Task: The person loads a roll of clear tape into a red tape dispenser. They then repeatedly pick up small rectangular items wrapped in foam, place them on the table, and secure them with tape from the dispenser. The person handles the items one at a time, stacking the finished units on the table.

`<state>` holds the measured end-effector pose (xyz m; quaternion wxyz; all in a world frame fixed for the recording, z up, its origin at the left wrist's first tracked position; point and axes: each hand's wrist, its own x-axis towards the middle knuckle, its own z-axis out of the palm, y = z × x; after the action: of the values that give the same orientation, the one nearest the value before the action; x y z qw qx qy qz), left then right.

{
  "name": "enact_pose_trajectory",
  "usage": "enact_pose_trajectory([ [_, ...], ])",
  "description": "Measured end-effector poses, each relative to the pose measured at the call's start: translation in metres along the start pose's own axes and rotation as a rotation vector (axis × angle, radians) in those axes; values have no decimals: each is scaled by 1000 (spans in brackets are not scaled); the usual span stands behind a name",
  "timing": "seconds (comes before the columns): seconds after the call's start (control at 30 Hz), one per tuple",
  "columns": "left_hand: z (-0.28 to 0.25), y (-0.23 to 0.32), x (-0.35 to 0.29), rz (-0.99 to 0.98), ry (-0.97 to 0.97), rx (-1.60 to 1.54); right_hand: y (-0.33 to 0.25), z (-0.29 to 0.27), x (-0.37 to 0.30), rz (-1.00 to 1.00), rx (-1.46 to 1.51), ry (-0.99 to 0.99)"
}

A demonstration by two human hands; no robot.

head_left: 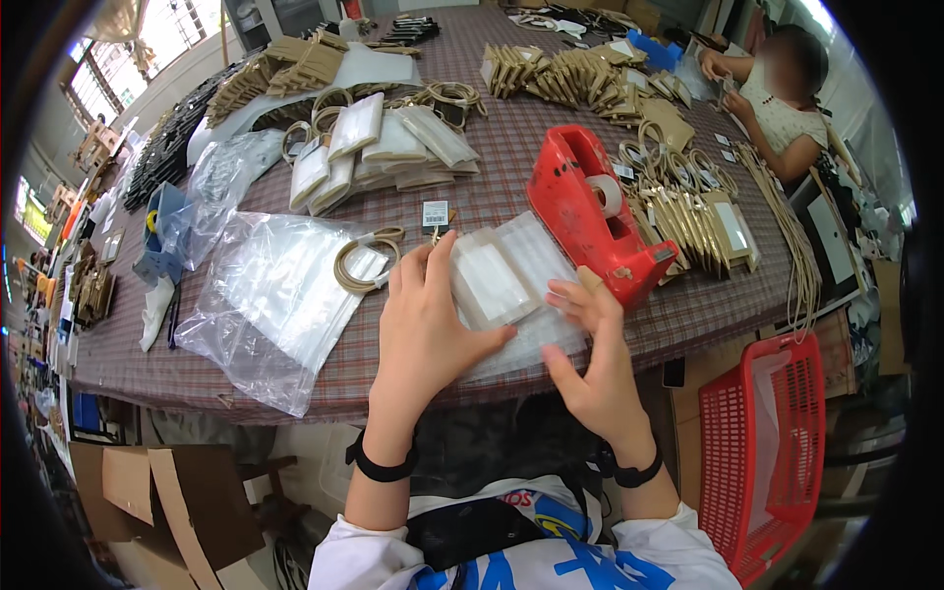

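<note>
A flat packet in a translucent white wrap (492, 278) lies before me at the table's front, on a see-through whitish sheet (536, 246). Along the packet's left side rests my left hand (425, 320), fingers stretched and thumb spread over its near edge. My right hand (602, 369) is on the other side, over the sheet's right edge, with its fingers apart and nothing gripped. A coiled tan cord (354, 265) lies left of my left hand, and a small white printed tag (436, 213) shows just beyond its fingertips. Beyond my right hand stands a red tape dispenser (590, 211).
Clear plastic bags (280, 285) are spread at the left, near a blue tape dispenser (160, 236). Wrapped packets (369, 147) are piled behind. Rows of tan pouches (693, 226) stand right, where another person (787, 108) works. A red basket (762, 452) is below the table.
</note>
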<state>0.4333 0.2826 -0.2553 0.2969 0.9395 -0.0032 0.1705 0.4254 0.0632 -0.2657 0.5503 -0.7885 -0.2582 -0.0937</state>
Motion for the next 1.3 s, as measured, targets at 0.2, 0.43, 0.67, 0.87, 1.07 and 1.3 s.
enact_pose_trajectory([
  [0.2, -31, -3, -9, 26, -119, -210, 15, 14, -5, -58, -145, -9],
  [0.43, -118, -8, -4, -16, 122, -105, 16, 20, -8, -179, -289, 14],
  [0.67, -174, -66, 120, 186, 245, 226, 21, 20, -9, -165, -264, 46],
  [0.87, -145, -209, 159, -21, -104, 363, 18, 23, -4, -210, -311, 21],
  [1.07, -97, 18, 22, 307, 74, -79, 15, 9, -12, -62, -281, 17],
  [1.3, -29, 4, -47, 213, -133, 28, 4, -37, -14, -103, 137, 66],
])
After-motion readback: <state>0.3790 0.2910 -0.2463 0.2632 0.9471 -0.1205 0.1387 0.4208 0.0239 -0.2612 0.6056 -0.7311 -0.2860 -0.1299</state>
